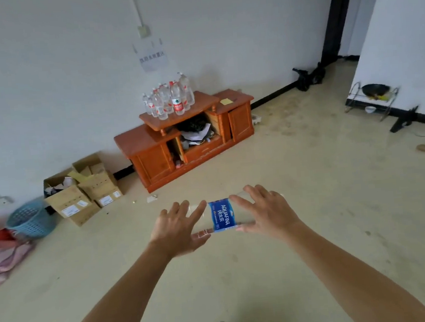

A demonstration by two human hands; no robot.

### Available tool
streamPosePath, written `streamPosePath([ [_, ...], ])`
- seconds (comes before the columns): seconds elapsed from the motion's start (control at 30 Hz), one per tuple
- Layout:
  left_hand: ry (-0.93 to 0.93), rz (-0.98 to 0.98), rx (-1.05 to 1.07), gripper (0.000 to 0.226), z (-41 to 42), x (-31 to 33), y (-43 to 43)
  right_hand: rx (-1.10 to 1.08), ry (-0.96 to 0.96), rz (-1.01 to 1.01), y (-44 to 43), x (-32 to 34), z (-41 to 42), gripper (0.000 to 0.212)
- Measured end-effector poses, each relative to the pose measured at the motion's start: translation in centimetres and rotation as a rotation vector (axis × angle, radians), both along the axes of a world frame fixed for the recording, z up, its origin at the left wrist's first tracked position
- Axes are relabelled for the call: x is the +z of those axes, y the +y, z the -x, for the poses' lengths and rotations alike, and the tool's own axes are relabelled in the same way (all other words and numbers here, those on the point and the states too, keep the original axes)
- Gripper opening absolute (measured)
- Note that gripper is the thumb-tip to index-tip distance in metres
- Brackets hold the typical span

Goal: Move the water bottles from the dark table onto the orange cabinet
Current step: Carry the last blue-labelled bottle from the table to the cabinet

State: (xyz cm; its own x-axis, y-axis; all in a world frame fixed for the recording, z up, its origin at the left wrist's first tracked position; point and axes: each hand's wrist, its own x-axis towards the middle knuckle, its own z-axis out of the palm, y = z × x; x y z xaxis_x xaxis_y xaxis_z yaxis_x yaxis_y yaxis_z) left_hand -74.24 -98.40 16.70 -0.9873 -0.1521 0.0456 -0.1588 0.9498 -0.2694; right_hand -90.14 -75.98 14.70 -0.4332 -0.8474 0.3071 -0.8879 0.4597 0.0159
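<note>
Head view: the bottle (221,215) is in the air in front of the person, low in the middle of the picture, over the pale floor (312,203). It lies on its side, its long axis running left to right, across the line toward the cabinet (187,147). The left hand (176,228) takes its left end, fingers splayed over the top and thumb beneath. The right hand (267,210) takes the right end the same way, fingers arched over and thumb under. Both pinch it, and only the blue label shows between them. I cannot tell which end carries the cap.

The cabinet stands against the wall straight ahead and a little left, well apart from the hands, and neither hand is clearly nearer. A cluster (170,97) of bottles already stands upright on its raised middle top. The dark table is out of view. The bottle will likely need turning upright before it is set down. Boxes (80,193) and a basket (29,219) sit to the left.
</note>
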Motion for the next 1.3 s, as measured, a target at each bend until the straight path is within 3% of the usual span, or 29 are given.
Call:
streamPosePath([
  [0.23, -0.001, -0.058, 0.064, 0.093, 11.3, -3.5, -12.0, 0.056, 0.016, -0.095, -12.8, -2.2, 12.8, 0.083],
  [0.53, 0.046, -0.038, 0.029, 0.092, 29.3, 1.6, -25.7, 0.022, 0.049, -0.041, -26.2, 2.4, 30.4, 0.081],
  [0.97, -0.037, 0.008, 0.03, 0.091, 59.1, -1.3, -42.7, 0.029, -0.003, -0.044, -43.1, -2.9, 60.0, 0.084],
  [1.3, -0.006, -0.076, 0.194, 0.093, 77.8, 1.7, -60.2, 0.156, -0.056, -0.029, -62.8, 1.1, 81.2, 0.082],
])
